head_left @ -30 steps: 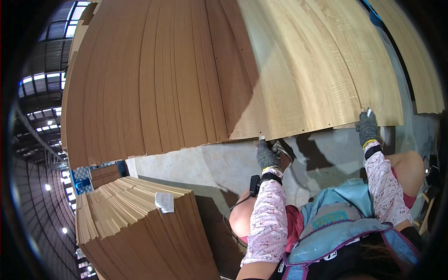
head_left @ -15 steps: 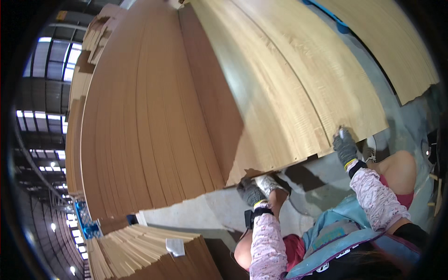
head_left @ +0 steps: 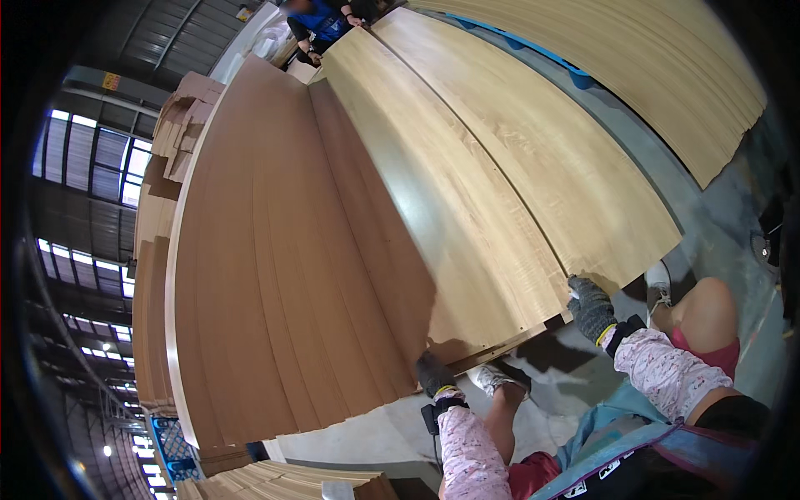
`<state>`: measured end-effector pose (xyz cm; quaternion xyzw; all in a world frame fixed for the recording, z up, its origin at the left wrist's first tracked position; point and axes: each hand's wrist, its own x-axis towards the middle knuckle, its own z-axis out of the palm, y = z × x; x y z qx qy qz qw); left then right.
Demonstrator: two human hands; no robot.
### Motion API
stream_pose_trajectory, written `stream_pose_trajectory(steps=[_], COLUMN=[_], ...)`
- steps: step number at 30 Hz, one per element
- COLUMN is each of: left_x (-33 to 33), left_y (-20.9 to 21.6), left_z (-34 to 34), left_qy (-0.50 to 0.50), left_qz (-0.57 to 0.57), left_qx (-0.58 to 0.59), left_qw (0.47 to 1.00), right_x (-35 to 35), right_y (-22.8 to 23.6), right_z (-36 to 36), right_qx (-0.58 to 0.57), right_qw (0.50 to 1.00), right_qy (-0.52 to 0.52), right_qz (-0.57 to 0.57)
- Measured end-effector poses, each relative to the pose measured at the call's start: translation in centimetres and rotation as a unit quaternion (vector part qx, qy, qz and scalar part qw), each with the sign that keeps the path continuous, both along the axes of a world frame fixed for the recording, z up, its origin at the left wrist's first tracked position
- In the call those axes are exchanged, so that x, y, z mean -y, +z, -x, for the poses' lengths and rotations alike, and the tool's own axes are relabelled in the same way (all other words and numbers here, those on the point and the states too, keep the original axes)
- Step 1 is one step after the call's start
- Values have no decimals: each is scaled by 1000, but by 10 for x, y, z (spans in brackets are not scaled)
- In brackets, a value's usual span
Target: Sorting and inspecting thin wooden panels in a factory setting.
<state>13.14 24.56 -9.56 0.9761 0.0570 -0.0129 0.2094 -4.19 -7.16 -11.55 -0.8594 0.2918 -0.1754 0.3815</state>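
Two long wood-grain panels lie side by side, split by a dark seam, running away from me: the left panel (head_left: 483,250) and the right panel (head_left: 583,183). At the near end of the seam, my right hand (head_left: 590,304), in a grey glove, has its fingers curled on the left panel's near right corner. My left hand (head_left: 436,373), in a dark glove, is closed at that panel's near left corner, beside the brown boards (head_left: 292,292); its fingertips are partly hidden. A co-worker in blue (head_left: 321,21) has both hands at the far end of the panel.
Brown boards stand in a wide row at left, with stacked cardboard (head_left: 187,112) behind. A pile of sheets (head_left: 633,75) lies at far right by a blue pallet (head_left: 579,77). Another stack (head_left: 283,482) is at bottom left. My shoe (head_left: 500,379) is under the near edge.
My right hand has moved left from the right panel's near edge to the seam. My left hand stays at its corner, lower in view. The view has shifted, showing the co-worker at the far end.
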Motion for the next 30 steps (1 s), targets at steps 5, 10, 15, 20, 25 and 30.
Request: stream_pose_trajectory(steps=[5, 10, 15, 20, 25, 30], left_x=[18, 35, 73, 72, 72, 93], left_y=[14, -6, 0, -13, 6, 74], left_z=[-4, -6, 9, 6, 8, 10], left_qy=[-13, -176, -198, -222, -275, -176], left_qz=[-69, -76, -97, -38, -9, 258], left_qx=[-81, -64, -125, -68, 44, -56], left_qw=[994, 979, 967, 972, 960, 948], right_x=[8, 38, 81, 87, 89, 86], right_y=[1, -30, -32, -17, -25, -20], right_z=[0, 3, 15, 14, 13, 9], right_qx=[-33, -27, -61, -98, -105, -116], right_qw=[999, 992, 985, 978, 979, 973], right_qy=[-39, -127, -156, -161, -139, -154], right_qz=[-7, -2, 50, 91, 105, 125])
